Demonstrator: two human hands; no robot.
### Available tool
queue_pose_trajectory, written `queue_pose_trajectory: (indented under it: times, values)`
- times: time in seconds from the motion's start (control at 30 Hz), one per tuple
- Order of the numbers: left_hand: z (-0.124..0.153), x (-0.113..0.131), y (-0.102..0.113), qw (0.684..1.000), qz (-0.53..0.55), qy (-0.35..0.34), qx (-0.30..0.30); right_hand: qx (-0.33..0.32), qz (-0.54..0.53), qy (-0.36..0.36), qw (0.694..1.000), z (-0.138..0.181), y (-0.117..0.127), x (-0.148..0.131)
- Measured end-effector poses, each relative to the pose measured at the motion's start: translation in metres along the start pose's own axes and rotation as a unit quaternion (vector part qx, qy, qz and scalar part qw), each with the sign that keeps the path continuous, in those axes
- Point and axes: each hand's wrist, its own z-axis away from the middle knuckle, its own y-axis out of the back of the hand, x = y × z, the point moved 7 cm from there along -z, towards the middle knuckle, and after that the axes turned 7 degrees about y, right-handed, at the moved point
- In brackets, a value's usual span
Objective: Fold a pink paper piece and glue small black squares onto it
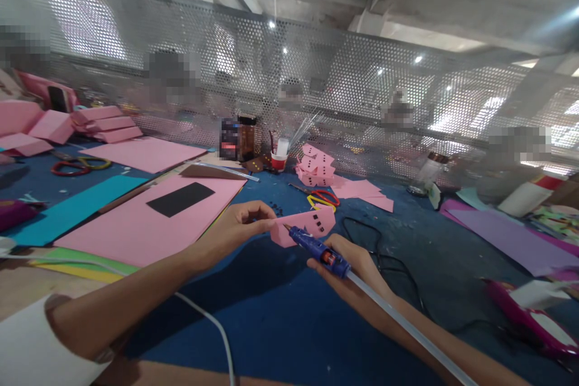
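My left hand (251, 221) pinches the left end of a folded pink paper piece (323, 217), which has small black squares along its face. In my right hand (348, 259) is a blue hot glue gun (316, 247), with a long clear glue stick (402, 322) running out of its back end. The gun's nozzle is at the left part of the pink paper, close to my left fingertips; whether it touches the paper I cannot tell. Just behind the paper lie scissors (323, 198) with red and yellow handles, and tiny black bits (274, 206) are scattered on the table.
Pink sheets (131, 223) with a black rectangle (181, 199) lie at left, beside a blue strip (76, 208). Dotted pink pieces (315, 166) and a cup (279, 158) stand at the back. A black cord (402, 271) and magenta glue gun (529, 319) lie at right. A perforated metal screen (253, 66) rises behind.
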Motion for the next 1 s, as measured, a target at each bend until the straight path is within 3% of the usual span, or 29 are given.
queue_pose_trajectory:
  times: [1.0]
  values:
    - [-0.0002,-0.0012,0.0013,1.0,-0.002,0.005,0.007,-0.014,0.055,-0.013,0.998,0.0034,0.0026,0.0033]
